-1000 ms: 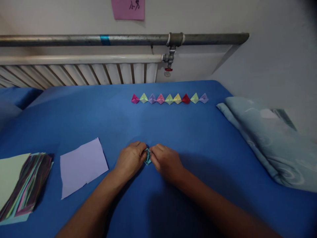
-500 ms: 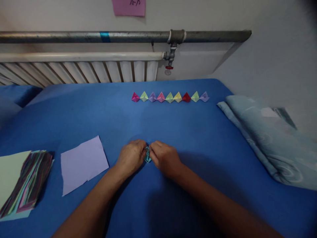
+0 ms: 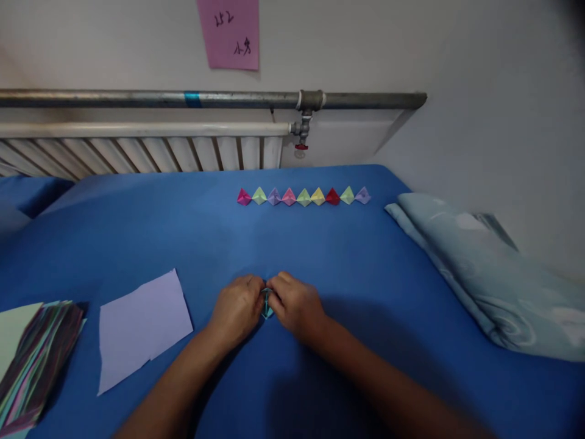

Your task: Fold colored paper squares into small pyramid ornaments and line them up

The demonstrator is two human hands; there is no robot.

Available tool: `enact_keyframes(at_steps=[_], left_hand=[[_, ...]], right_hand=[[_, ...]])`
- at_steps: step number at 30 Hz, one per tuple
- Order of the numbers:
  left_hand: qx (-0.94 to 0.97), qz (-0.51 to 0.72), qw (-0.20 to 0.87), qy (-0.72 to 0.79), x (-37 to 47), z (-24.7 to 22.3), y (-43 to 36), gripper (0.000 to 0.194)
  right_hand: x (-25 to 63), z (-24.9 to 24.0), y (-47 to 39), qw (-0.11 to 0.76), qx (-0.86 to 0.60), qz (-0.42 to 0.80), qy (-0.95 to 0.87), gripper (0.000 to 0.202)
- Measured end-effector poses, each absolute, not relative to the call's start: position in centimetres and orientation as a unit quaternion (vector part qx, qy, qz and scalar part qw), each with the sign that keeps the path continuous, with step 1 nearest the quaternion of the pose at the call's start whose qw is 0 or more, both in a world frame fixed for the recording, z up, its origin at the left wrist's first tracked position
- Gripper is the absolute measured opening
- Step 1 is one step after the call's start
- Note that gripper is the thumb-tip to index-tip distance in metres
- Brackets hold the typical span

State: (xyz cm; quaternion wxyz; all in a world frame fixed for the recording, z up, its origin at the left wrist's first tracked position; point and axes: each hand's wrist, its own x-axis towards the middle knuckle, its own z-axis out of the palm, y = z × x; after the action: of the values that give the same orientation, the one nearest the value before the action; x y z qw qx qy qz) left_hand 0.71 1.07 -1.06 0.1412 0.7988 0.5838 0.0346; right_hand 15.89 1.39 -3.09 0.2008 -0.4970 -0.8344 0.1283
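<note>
Between my two hands is a small folded piece of teal paper [image 3: 267, 306], mostly covered by the fingers. My left hand [image 3: 239, 308] pinches its left side, and my right hand [image 3: 295, 303] pinches the right side, both resting low over the blue sheet [image 3: 205, 238]. To the left of my left hand lies a torn-edged lilac paper sheet [image 3: 144, 329]. Farther back, a row of several small folded paper shapes [image 3: 304, 197] in magenta, green, lilac, pink, yellow and red stands side by side.
A stack of coloured paper [image 3: 41, 360] sits at the far left. On the right lies a folded pale blue-green quilt [image 3: 466, 268]. Behind the surface are a white radiator [image 3: 159, 152], a metal pipe [image 3: 137, 99] and a pink note [image 3: 231, 36] on the wall.
The view has tilted up, so the scene sits lower and more of the pink note shows. My hands stay on the teal paper, its opening now looking narrower.
</note>
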Motion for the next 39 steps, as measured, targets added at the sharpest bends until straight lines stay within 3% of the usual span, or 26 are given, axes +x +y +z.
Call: enact_keyframes(at_steps=[14,39], left_hand=[[0.795,0.067,0.121,0.590,1.03,-1.53,0.94,0.018],[0.781,0.097,0.151,0.598,0.91,-1.53,1.12,0.014]], right_hand=[[15.77,-2.81,1.87,0.129,-0.513,0.133,-0.838,0.009],[16.08,-3.06,2.11,0.161,-0.490,0.160,-0.841,0.011]])
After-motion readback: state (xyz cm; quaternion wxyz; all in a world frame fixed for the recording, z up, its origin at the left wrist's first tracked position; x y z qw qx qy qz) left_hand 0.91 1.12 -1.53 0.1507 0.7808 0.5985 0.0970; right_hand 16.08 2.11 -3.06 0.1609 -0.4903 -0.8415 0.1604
